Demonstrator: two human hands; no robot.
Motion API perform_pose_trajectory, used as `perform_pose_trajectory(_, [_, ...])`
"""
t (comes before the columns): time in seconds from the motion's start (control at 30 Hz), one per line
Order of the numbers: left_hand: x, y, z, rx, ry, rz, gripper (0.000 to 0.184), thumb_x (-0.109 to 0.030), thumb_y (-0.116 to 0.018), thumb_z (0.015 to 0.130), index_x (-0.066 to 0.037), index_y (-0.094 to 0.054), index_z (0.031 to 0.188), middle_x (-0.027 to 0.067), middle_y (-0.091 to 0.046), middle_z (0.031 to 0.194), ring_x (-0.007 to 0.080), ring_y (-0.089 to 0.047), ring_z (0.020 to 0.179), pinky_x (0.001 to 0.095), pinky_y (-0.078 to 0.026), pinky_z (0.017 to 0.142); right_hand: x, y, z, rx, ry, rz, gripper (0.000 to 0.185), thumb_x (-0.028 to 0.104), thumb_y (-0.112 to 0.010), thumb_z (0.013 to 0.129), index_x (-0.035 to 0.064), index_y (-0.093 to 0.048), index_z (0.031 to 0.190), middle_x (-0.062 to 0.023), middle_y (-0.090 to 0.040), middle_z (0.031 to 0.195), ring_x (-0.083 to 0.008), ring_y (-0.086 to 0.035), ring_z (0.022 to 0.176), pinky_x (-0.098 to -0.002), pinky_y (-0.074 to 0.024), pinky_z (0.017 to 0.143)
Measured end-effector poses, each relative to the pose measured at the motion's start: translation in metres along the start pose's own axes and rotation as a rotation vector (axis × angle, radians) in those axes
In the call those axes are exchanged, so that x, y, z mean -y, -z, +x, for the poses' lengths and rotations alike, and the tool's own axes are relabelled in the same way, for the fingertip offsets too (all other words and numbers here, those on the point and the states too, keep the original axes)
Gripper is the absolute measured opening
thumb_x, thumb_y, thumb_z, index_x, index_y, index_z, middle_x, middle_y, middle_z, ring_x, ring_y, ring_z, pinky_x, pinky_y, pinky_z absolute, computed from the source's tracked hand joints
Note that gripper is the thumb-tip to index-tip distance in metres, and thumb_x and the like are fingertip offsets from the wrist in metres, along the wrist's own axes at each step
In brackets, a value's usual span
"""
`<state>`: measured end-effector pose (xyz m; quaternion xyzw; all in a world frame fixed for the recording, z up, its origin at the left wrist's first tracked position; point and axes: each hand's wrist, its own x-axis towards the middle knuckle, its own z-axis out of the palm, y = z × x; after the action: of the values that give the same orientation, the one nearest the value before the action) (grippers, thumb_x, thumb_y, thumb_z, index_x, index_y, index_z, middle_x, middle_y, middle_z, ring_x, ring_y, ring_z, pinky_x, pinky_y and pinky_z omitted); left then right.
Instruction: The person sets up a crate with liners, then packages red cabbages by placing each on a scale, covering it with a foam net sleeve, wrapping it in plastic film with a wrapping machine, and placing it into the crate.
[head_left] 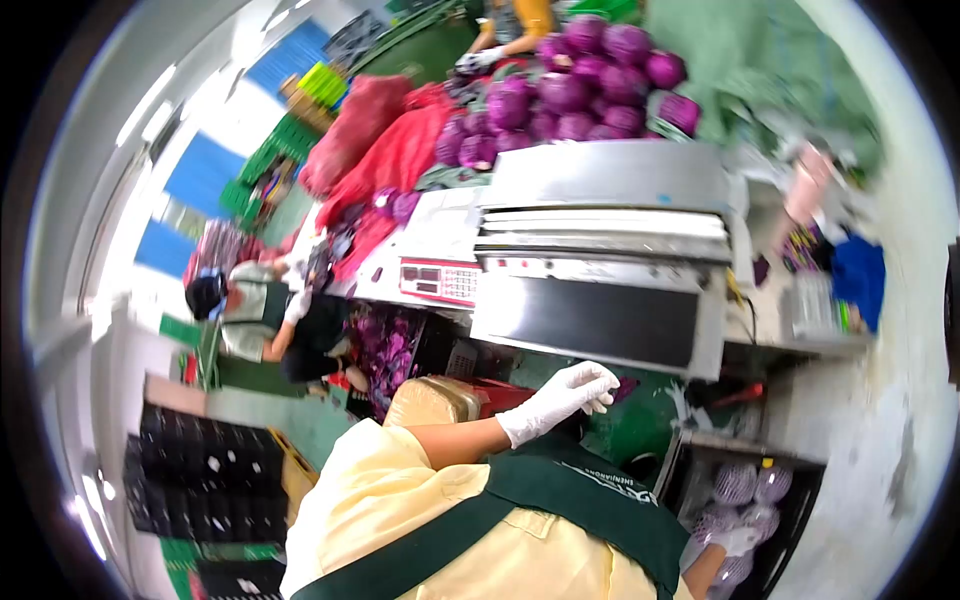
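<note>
My left hand (pixel 565 398), in a white glove, is raised in front of the wrapping machine (pixel 600 310). Its fingers are loosely bent, with a gap between them, and no held thing shows. Down at the lower right, my white-gloved right hand (pixel 738 540) is inside a black crate (pixel 805 500). Its fingers are around a film-wrapped purple cabbage (pixel 714 522), partly covered by the hand. Several more wrapped cabbages (pixel 735 484) lie in the same crate.
Loose purple cabbages (pixel 565 92) are heaped behind the machine. A scale with a red panel (pixel 440 280) stands at its left. A co-worker (pixel 250 310) is at the left, near a crate of purple leaves (pixel 385 350). Black crates (pixel 205 470) are stacked lower left.
</note>
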<state>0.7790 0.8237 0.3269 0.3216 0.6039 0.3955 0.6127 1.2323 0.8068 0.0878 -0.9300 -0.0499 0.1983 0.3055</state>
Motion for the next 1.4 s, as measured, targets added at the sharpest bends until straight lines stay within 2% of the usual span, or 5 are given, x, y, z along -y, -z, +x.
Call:
perform_pose_trajectory(0.17, [-0.010, 0.156, -0.016, -0.665, -0.394, -0.130, 0.016, -0.015, -0.060, 0.093, -0.003, -0.062, 0.104, 0.0015, -0.062, 0.090, 0.0095, -0.057, 0.081, 0.0254, -0.049, 0.073, 0.130, -0.069, -0.115, 0.410, 1.062, 0.356, 0.029, 0.013, -0.046, 0.098, -0.0059, -0.058, 0.116, -0.0165, -0.060, 0.121, -0.0256, -0.054, 0.115, -0.0347, -0.0377, 0.104])
perform_pose_trajectory(0.5, [0.012, 0.633, 0.105, -1.450, -0.134, 0.272, 0.108, -0.056, -0.077, 0.068, 0.001, -0.027, 0.146, 0.0307, -0.041, 0.140, 0.0394, -0.044, 0.129, 0.0419, -0.038, 0.104, 0.172, -0.165, -0.233, 0.624, 0.477, 0.357, 0.039, 0.025, -0.041, 0.096, -0.0045, -0.061, 0.114, -0.0095, -0.061, 0.112, -0.0190, -0.053, 0.101, -0.0313, -0.0407, 0.096])
perform_pose_trajectory(0.77, [0.040, 0.770, 0.183, -1.201, -0.261, -0.399, 0.075, -0.036, -0.085, 0.066, 0.001, -0.055, 0.124, 0.0166, -0.062, 0.113, 0.0225, -0.061, 0.099, 0.0336, -0.049, 0.089, 0.161, -0.191, -0.219, 0.547, 0.411, 0.349, 0.047, 0.034, -0.042, 0.097, -0.0055, -0.057, 0.118, -0.0122, -0.058, 0.115, -0.0200, -0.054, 0.099, -0.0318, -0.0441, 0.093])
perform_pose_trajectory(0.97, [-0.049, 0.671, 0.134, -1.241, -0.591, -0.066, 0.057, -0.021, -0.078, 0.078, 0.000, -0.054, 0.125, 0.0131, -0.060, 0.118, 0.0205, -0.060, 0.103, 0.0332, -0.047, 0.094, 0.193, -0.189, -0.272, 0.653, 0.111, 0.378, 0.054, 0.039, -0.036, 0.098, -0.0011, -0.049, 0.132, -0.0130, -0.056, 0.125, -0.0283, -0.054, 0.112, -0.0368, -0.0448, 0.098])
perform_pose_trajectory(1.4, [-0.086, 0.500, 0.162, -0.868, -0.372, 0.602, 0.056, -0.010, -0.071, 0.080, -0.001, -0.049, 0.130, 0.0157, -0.051, 0.130, 0.0247, -0.048, 0.121, 0.0347, -0.034, 0.106, 0.504, -0.259, -0.287, 0.229, 1.826, 0.115, 0.006, 0.010, -0.064, 0.081, 0.0066, -0.065, 0.086, -0.0126, -0.062, 0.081, -0.0315, -0.061, 0.076, -0.0383, -0.0494, 0.068])
